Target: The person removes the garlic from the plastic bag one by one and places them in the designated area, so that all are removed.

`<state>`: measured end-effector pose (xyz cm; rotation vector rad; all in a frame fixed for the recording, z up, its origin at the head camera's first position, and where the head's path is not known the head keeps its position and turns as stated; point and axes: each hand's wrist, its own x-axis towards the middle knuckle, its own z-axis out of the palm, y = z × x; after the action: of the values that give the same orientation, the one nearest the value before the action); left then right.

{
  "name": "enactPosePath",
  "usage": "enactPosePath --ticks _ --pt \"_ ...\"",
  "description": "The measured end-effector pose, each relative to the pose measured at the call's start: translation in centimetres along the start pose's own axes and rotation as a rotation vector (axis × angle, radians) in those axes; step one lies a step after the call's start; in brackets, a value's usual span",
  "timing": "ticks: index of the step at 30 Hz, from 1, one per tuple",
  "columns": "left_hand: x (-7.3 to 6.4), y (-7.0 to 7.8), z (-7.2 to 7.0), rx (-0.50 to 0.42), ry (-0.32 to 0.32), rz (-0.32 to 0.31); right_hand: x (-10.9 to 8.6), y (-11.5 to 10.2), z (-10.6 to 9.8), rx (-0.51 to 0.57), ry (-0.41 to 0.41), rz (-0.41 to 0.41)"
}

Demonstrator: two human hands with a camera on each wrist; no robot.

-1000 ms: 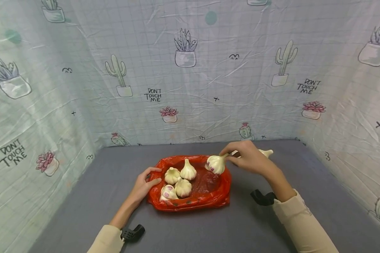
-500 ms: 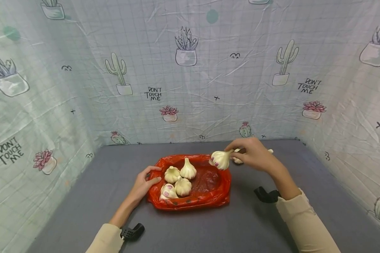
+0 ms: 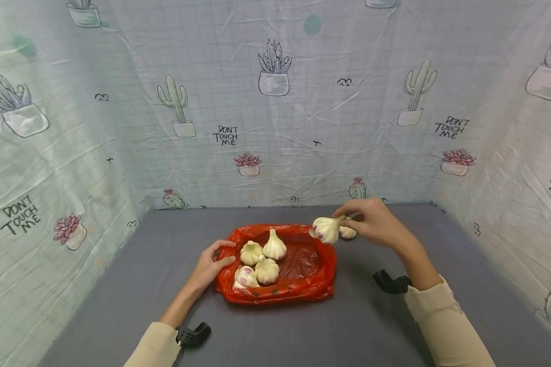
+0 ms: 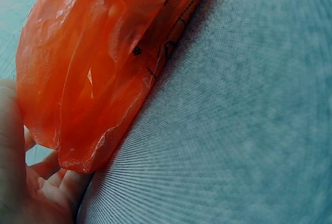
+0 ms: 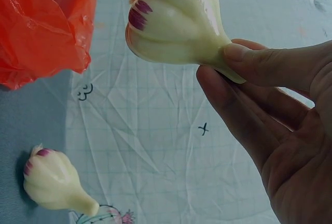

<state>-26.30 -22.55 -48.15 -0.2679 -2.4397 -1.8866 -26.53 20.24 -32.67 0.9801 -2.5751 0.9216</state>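
Note:
Thumb and fingers of my right hand (image 3: 372, 219) pinch the stem of a garlic bulb (image 3: 326, 230), white with purple patches. In the head view it overlaps the far right rim of a red plastic bag (image 3: 309, 291), opened out like a shallow basket. Several garlic bulbs (image 3: 267, 270) sit in the bag's left half. My left hand (image 3: 209, 265) grips the bag's left end, thumb and fingers over the rim; the left wrist view has red plastic (image 4: 88, 79) between them. Beyond the bag, partly behind my right hand, another garlic bulb (image 5: 54, 180) lies on the table.
The grey table (image 3: 275, 336) runs back to a hanging cloth (image 3: 303, 117) printed with cacti, which also walls off both sides. A black wrist camera (image 3: 194, 335) is on the left wrist, and another black camera (image 3: 392, 283) is on the right.
My right hand has moved to the right and slightly back with the garlic bulb, from over the bag's right part to its far right rim. The left hand keeps its place.

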Motion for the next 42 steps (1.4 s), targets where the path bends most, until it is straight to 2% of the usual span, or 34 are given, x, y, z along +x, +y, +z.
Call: enactPosePath --ticks 8,27,42 --pt "0.2 0.1 0.1 0.013 -0.003 0.023 -0.1 0.4 -0.4 -0.004 0.01 0.009" --pt "0.2 0.2 0.1 0.007 -0.013 0.021 -0.6 1.2 -1.8 -0.017 0.038 0.051" --pt "0.1 -0.2 0.0 0.013 -0.004 0.022 -1.1 1.8 -2.3 -0.011 0.08 0.039"
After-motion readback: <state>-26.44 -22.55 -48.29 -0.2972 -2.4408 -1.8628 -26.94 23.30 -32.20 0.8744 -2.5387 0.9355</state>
